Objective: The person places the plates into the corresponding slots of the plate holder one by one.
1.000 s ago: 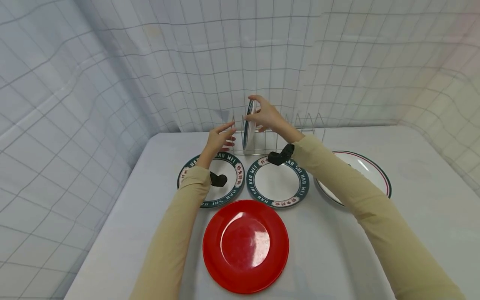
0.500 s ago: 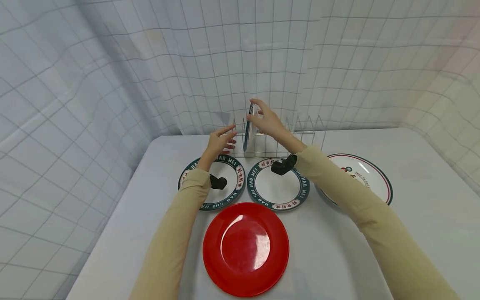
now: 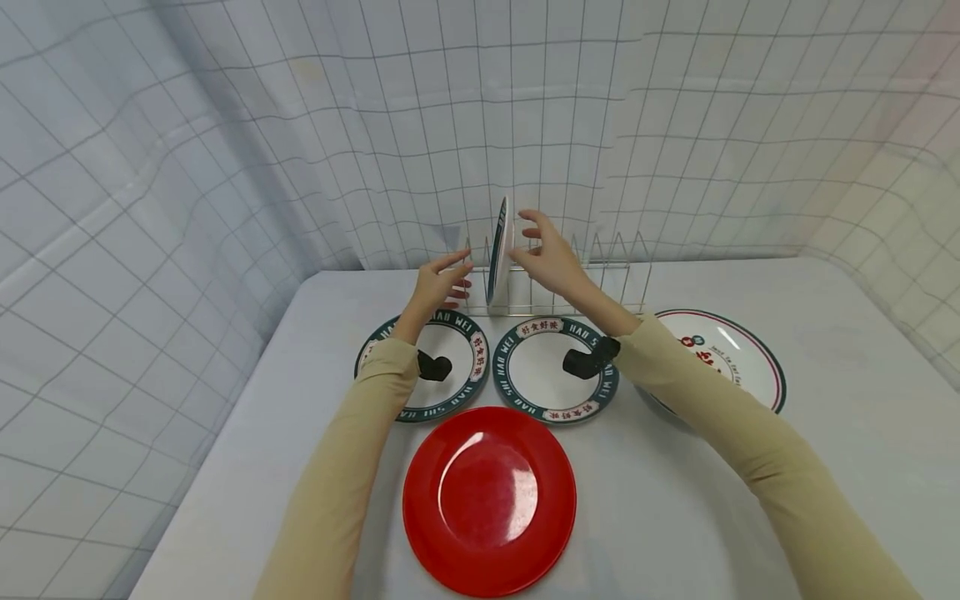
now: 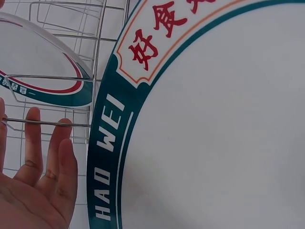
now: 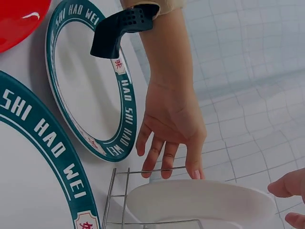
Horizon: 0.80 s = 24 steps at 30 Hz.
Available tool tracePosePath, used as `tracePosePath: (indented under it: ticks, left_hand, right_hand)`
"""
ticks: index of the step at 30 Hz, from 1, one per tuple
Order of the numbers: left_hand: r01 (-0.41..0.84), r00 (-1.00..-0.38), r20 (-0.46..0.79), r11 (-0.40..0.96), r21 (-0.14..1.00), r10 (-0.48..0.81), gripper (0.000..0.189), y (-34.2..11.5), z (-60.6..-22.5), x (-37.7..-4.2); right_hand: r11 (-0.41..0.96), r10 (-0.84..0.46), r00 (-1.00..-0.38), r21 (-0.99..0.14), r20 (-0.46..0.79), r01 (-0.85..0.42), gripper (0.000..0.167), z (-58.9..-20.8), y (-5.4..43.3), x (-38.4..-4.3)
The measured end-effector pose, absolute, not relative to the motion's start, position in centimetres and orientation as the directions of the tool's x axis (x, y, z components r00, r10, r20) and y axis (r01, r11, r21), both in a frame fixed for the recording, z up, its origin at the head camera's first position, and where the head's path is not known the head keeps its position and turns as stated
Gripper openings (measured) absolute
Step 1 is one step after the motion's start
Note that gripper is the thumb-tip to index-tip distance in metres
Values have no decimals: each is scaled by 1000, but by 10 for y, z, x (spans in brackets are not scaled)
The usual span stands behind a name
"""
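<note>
A white plate with a green lettered rim [image 3: 498,260] stands on edge, almost upright, near the left end of the wire dish rack [image 3: 538,314]. My right hand [image 3: 552,260] is just right of this plate, thumb and fingers spread apart. In the right wrist view a gap shows between its fingertips [image 5: 288,185] and the standing plate [image 5: 200,200]. My left hand [image 3: 432,285] is at the rack's left end with loosely bent fingers. In the left wrist view these fingers [image 4: 33,143] reach a rack wire; whether they press on it I cannot tell.
Two green-rimmed plates [image 3: 480,379] [image 3: 555,371] lie flat before the rack. A red plate [image 3: 489,500] lies nearer me. To the right, a white plate with a red and green rim [image 3: 738,354] is partly under my right sleeve. A grid-patterned curtain [image 3: 420,125] hangs behind.
My right hand has let go of the upright plate's top edge and moved a little right and down. The plate stays standing in the rack. My left hand has barely moved.
</note>
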<state>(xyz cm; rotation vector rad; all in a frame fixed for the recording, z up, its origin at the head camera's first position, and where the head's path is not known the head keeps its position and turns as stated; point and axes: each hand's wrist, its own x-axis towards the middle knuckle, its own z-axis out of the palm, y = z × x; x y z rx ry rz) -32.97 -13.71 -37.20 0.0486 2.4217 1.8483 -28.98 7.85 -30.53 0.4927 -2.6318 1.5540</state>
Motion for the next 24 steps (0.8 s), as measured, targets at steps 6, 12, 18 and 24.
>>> tracePosePath:
  ticks: [6, 12, 18, 24]
  left_hand:
    - [-74, -990, -100, 245, 967, 96, 45, -136, -357, -319]
    - [-74, -989, -103, 243, 967, 108, 47, -136, -343, -308]
    - [-65, -988, -97, 245, 967, 121, 47, -139, -345, -309]
    - [-55, -987, -91, 258, 965, 131, 48, -140, -344, -311]
  right_hand:
    - [454, -241, -943, -832, 231, -320, 62, -309, 88, -270]
    - [478, -263, -922, -791, 286, -382, 61, -315, 95, -253]
    - [500, -290, -915, -771, 281, -395, 61, -324, 104, -235]
    - [517, -314, -921, -772, 231, -370, 61, -334, 113, -217]
